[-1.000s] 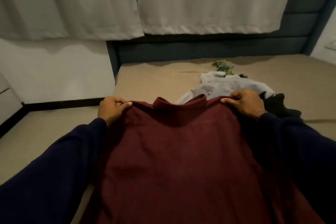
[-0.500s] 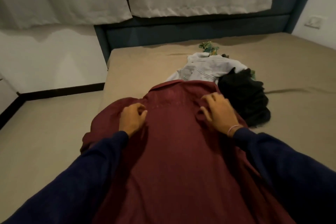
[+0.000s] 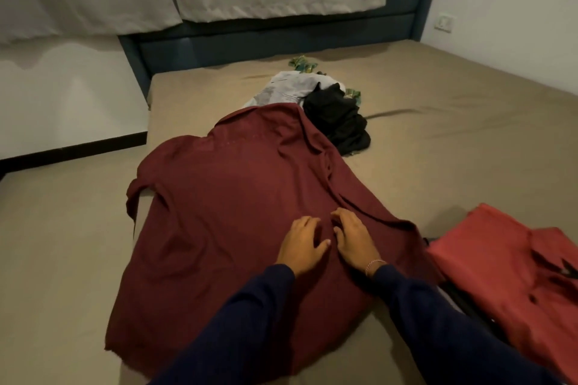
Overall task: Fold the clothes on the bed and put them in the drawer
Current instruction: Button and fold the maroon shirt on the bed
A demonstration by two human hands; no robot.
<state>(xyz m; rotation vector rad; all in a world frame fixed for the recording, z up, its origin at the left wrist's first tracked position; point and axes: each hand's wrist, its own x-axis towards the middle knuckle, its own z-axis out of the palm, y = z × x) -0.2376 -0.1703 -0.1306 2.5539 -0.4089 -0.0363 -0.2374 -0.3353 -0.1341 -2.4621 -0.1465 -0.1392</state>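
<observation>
Maroon shirt (image 3: 219,212) lies spread flat on the bed (image 3: 453,150), one sleeve hanging over the bed's left edge. Left hand (image 3: 301,244) and right hand (image 3: 355,237) rest side by side on the shirt's middle, fingers relaxed and flat, gripping nothing. Beyond the shirt's collar sits a pile: black garment (image 3: 337,122), grey garment (image 3: 291,89); right of the shirt lies a red garment (image 3: 500,266).

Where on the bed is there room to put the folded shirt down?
Bare sheet lies right of the black clothes up to the wall, and beyond the maroon shirt toward the headboard. It is crowded mid-bed and at the near right, where the red garment lies.
</observation>
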